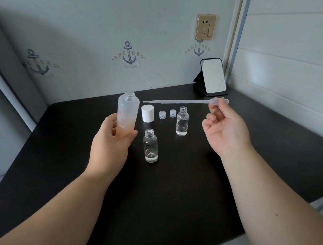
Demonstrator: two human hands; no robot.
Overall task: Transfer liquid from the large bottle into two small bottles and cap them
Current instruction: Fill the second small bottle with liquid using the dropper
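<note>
My left hand [111, 141] grips the lower part of the large frosted bottle [128, 110], uncapped and tilted slightly right above the table. My right hand [224, 127] pinches the bulb of a clear plastic pipette [176, 101], which lies level in the air with its tip pointing left toward the large bottle's neck. Two small clear bottles stand open on the table: the near one [150, 146] holds a little liquid at the bottom, the far one [182, 121] is filled much higher. A white cap [148, 113] and two small clear caps [162, 115] [172, 113] sit behind them.
The black table [160, 196] fills a corner, with walls at the back, left and right. A small standing mirror [213, 76] is at the back right. A wall socket [205, 27] is above it.
</note>
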